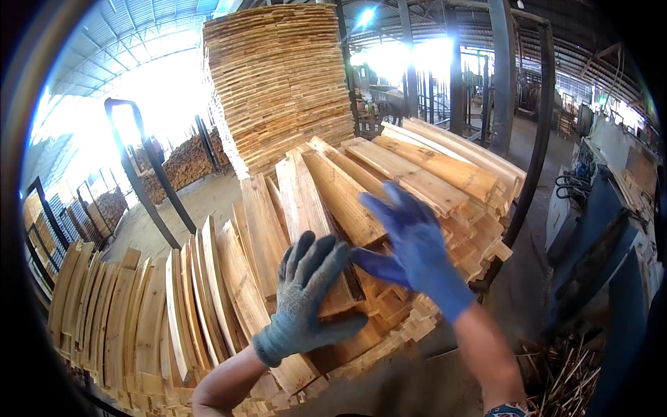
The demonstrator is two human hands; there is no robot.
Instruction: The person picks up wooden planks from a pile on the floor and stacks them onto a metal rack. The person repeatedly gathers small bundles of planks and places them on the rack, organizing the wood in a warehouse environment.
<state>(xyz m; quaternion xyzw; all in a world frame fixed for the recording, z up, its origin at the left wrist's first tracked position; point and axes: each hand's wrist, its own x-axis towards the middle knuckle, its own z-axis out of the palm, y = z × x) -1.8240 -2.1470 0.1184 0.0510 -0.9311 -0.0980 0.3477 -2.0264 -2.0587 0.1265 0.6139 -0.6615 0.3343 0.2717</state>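
Observation:
In a grey-green glove, my left hand (304, 295) is over the near ends of some wooden boards, fingers stretched and thumb apart. Whether its palm touches the wood cannot be told. My right hand (415, 240), in a blue glove, is spread a little further forward and to the right, with nothing in it. Between and beyond the hands a wide board (340, 191) slants across the pile. Next to it lies a paler board (300, 187), its near part partly hidden by my left hand. Another board (406, 174) lies further right, beyond my right hand.
A tall stack of boards (278, 83) rises behind the pile. A row of boards (142, 313) leans side by side at the left. Dark metal posts (542, 125) flank the pile. Blue machinery (590, 236) and wood scraps (566, 372) are at the right.

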